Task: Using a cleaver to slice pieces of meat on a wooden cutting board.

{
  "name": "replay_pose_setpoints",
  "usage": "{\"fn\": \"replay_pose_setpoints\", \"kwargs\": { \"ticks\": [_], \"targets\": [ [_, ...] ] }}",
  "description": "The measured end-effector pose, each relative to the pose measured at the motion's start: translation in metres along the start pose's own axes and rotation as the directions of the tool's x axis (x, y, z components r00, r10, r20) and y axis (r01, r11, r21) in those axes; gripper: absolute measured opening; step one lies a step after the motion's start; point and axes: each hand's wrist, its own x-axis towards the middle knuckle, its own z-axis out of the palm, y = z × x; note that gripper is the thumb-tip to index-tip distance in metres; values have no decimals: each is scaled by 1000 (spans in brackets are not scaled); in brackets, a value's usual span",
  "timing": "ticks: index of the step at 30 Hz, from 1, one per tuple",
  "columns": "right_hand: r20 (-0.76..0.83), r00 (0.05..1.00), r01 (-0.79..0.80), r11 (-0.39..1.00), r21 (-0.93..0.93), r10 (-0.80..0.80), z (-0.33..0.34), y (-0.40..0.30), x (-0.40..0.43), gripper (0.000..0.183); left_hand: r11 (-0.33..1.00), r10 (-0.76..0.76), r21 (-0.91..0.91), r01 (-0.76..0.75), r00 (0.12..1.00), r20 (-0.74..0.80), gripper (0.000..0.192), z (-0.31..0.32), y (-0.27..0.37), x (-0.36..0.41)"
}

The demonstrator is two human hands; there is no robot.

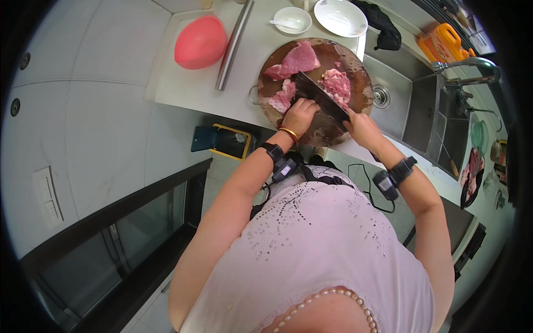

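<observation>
A round wooden chopping board lies on the counter before me, with a metal ring handle at its left. My right hand grips the handle end of a dark cleaver, whose broad blade slants across the board. Bent fingers of my left hand rest against or close to the blade's near side; whatever lies beneath them is hidden. Beyond the blade sits a pile of chopped raw meat. A larger slab of raw meat is at the back left. Near my left hand is a smaller, fatty piece.
Left of the board are a steel rod and a red plastic bowl. Behind it stand a white bowl with a spoon and a white plate. A steel sink adjoins on the right. An open bin is below the counter.
</observation>
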Motion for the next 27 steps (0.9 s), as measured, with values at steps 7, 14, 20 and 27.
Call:
{"fn": "replay_pose_setpoints", "kwargs": {
  "ticks": [7,14,20,27],
  "targets": [
    [21,995,-92,995,-47,93,-8,5,-25,16,1000,-2,-4,2,1000,-16,19,0,0,-3],
    [30,998,-52,998,-31,53,-17,2,-33,16,1000,-12,-15,11,1000,-22,19,0,-2,-3],
    [63,994,-95,983,159,86,0,-14,2,16,1000,16,-8,-16,999,-33,18,2,0,0],
    [131,963,-263,935,238,237,-18,-3,-20,16,997,-59,-56,59,998,4,24,-3,0,1]
  ]
}}
